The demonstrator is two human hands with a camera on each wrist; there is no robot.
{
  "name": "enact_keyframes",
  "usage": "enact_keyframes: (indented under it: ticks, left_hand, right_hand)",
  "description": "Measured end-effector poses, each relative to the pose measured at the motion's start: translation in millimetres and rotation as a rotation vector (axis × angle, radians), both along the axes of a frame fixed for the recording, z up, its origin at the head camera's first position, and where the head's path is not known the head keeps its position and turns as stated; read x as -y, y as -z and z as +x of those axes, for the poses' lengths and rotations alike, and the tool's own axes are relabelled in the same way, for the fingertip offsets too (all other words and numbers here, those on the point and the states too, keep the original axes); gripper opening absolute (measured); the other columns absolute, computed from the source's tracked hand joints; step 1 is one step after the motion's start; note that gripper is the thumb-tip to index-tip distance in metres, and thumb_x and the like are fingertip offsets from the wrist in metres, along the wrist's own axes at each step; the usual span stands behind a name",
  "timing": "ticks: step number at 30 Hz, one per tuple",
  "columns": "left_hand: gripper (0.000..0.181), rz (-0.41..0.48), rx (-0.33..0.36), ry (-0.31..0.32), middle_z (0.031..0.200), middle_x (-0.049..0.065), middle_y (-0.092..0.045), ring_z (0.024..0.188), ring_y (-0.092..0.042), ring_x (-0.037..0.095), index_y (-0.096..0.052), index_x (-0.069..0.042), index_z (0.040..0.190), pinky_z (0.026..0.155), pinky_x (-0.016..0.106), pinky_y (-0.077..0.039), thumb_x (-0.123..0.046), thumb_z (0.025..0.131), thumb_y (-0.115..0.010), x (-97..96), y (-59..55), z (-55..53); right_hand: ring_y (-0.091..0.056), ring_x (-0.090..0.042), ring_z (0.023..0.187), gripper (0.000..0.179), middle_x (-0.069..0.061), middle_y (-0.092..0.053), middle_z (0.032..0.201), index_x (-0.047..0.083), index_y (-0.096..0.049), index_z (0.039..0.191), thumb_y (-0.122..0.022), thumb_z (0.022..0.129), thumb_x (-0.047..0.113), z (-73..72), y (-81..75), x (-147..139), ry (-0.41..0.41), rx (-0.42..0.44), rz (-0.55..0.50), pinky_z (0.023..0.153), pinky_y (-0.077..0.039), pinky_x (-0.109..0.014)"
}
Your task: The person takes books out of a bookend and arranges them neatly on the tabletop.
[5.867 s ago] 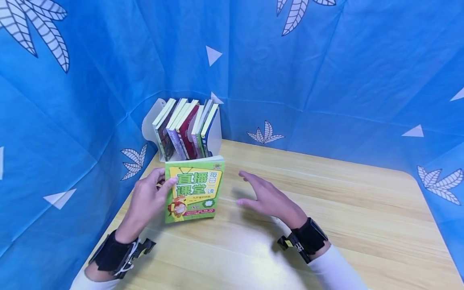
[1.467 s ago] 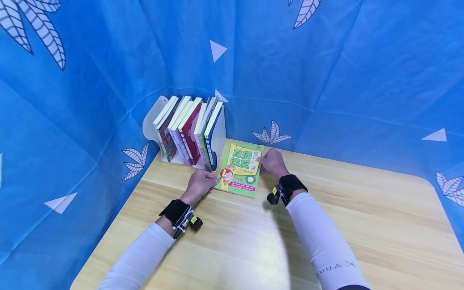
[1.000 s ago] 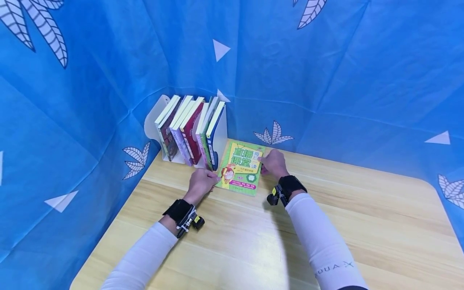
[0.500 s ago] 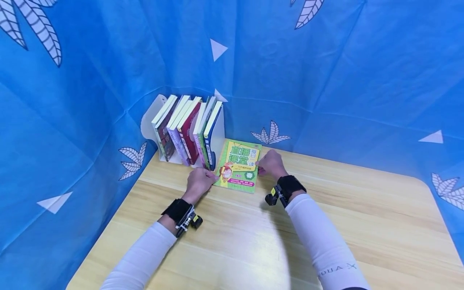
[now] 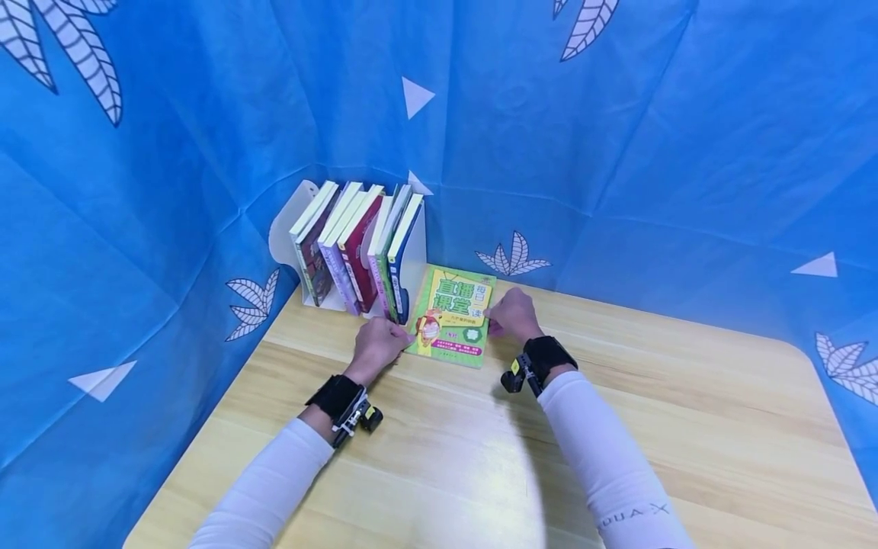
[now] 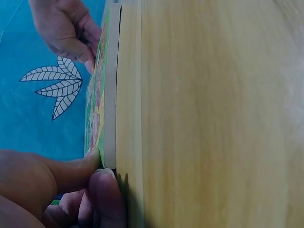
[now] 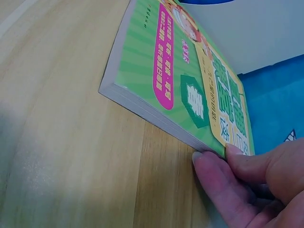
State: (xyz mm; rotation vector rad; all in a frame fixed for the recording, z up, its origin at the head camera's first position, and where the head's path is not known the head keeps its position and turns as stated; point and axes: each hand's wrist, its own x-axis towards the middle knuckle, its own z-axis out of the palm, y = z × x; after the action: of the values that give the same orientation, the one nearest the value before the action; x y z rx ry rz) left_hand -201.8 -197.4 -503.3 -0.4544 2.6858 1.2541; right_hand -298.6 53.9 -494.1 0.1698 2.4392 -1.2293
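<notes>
Our left grip (image 5: 377,347) pinches the near left corner of the green book (image 5: 451,316), thumb on the cover, while our right grip (image 5: 516,313) pinches its right side. Between them the book lies cover up on the desk (image 5: 652,396); it no longer stands upright in our left grip alone, as a few seconds ago, and over the last second it barely shifts. We judge that the carrying is over and only fine positioning is in hand. The book sits just beside the white rack (image 5: 417,259), though we cannot tell whether they touch; the rack's row of books (image 5: 355,274) remains unchanged.
</notes>
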Motion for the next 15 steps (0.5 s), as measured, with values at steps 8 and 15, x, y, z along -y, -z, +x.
enact_keyframes:
  ticks: [8,15]
  left_hand:
    - [0.017,0.003,-0.009,0.009,0.076,0.007,-0.075,0.053,-0.060,0.016,-0.081,-0.006,0.090,0.065,0.028,-0.046,-0.024,0.092,-0.079,-0.9,-1.2,1.6]
    - [0.015,0.048,-0.018,0.021,0.092,0.011,-0.078,0.056,-0.061,0.013,-0.080,-0.004,0.094,0.061,0.025,-0.050,-0.018,0.092,-0.078,2.3,1.5,3.1]
  right_hand:
    - [-0.076,-0.019,0.064,0.021,-0.019,-0.079,0.091,-0.007,-0.074,0.108,-0.074,0.097,0.012,0.9,-0.6,-1.1,0.004,0.004,-0.005,0.061,-0.064,-0.030]
    - [-0.075,-0.018,0.063,0.023,-0.018,-0.079,0.088,-0.006,-0.074,0.110,-0.073,0.097,0.013,6.1,0.8,-1.5,-0.031,-0.022,0.017,0.060,-0.063,-0.029]
